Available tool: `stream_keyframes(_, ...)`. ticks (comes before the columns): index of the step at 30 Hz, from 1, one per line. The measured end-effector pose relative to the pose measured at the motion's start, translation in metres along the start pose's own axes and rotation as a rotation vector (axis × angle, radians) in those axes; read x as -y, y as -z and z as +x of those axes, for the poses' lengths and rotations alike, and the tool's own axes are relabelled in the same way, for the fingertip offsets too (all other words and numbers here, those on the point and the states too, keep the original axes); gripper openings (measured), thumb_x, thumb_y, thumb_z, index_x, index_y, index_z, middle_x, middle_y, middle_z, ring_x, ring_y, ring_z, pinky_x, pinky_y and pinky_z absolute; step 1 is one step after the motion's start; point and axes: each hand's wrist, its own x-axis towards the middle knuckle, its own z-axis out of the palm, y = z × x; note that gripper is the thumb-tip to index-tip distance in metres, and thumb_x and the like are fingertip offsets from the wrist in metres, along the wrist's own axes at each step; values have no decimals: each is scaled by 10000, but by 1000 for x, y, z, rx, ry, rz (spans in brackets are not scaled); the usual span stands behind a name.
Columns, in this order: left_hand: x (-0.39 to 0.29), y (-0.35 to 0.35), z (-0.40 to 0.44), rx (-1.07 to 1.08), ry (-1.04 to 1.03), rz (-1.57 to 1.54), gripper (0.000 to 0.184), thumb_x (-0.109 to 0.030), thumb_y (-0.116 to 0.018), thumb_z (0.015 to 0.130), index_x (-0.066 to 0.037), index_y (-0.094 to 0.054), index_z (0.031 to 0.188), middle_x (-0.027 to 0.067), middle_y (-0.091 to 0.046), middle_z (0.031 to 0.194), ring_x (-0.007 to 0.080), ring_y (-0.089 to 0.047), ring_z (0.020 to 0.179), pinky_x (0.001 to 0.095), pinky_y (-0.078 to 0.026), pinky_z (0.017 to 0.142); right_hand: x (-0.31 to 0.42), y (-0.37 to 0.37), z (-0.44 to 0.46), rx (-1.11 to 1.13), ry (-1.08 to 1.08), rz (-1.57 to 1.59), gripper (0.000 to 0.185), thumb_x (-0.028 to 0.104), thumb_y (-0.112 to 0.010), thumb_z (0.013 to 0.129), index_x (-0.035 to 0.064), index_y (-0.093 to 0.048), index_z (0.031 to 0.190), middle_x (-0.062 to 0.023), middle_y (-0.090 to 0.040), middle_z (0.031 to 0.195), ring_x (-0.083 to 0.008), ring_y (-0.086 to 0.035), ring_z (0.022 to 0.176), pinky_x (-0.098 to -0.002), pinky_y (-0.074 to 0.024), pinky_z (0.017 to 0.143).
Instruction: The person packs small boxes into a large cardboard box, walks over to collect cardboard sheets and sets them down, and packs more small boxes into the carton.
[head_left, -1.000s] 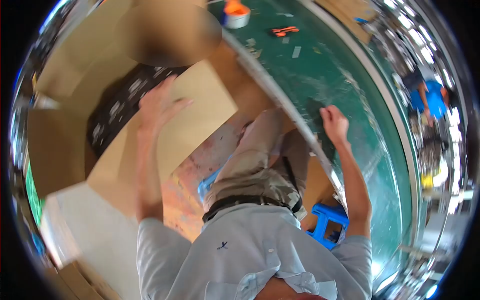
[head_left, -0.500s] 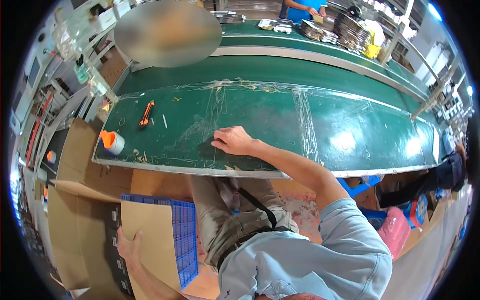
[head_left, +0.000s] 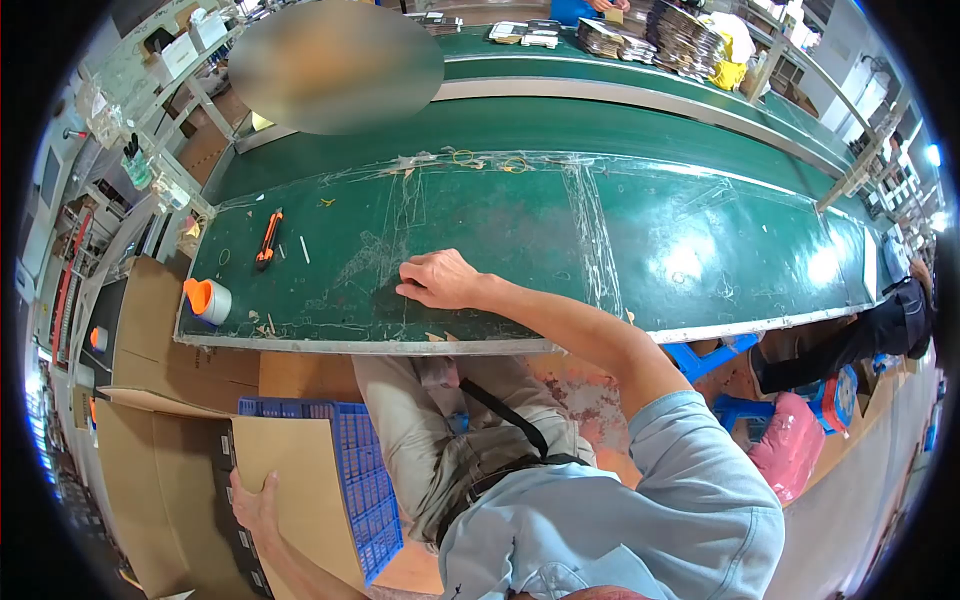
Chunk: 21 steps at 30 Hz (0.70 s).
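Observation:
My right hand (head_left: 440, 280) rests on the green tabletop (head_left: 480, 230) near its front edge, with the fingers curled in. Whether anything is inside them is hidden. Low on the left, my left hand (head_left: 255, 503) grips the edge of a flat brown cardboard sheet (head_left: 295, 480), its thumb over the face and the fingers partly hidden behind. Behind this sheet stands a blue plastic crate (head_left: 368, 490). On its other side is an open cardboard box (head_left: 160, 490) with a row of dark pieces bearing white labels (head_left: 228, 465).
An orange and black utility knife (head_left: 268, 240) lies at the table's left, beyond a white cup with an orange rim (head_left: 210, 300). Clear tape strips (head_left: 593, 240) cross the tabletop. Stacked flat pieces (head_left: 685, 45) sit across the conveyor, near another person's hands (head_left: 605, 5). A pink bag (head_left: 788, 450) is at lower right.
The view has tilted and shifted a little, so the table and knife appear further left. My right hand keeps its place on the table; my left hand stays at the cardboard sheet, slightly lower in view.

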Motion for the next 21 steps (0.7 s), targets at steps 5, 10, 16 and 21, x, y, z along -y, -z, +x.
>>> stream_keyframes(5,-10,4,-5,-18,38,35,708,-273,-889,735,-175,-618,1382,129,-745,1231,342,-699,1147,451,-531,987,0,-2,0,13,-13,-15,276,340,-674,994,97,-605,883,-100,-632,788,-381,-653,741,-515,-486,620)
stream_keyframes(10,-17,7,-7,-28,31,61,724,-281,-895,733,-166,-611,1389,144,-740,1247,361,-694,1159,457,-530,990,4,2,0,5,-10,-30,275,327,-677,980,88,-600,867,-103,-637,793,-383,-661,741,-525,-497,626)
stream_keyframes(16,-11,5,-7,-56,33,124,783,-298,-896,733,-129,-587,1432,168,-716,1296,379,-675,1195,467,-520,1014,6,1,0,7,3,-38,277,327,-673,985,86,-601,869,-110,-636,798,-386,-660,746,-528,-498,632)
stream_keyframes(21,-2,0,-3,-62,19,106,810,-300,-891,734,-104,-572,1453,185,-674,1367,381,-650,1235,462,-506,1040,5,-1,2,13,-10,-48,277,326,-674,985,82,-600,875,-113,-636,802,-388,-659,746,-530,-497,632)
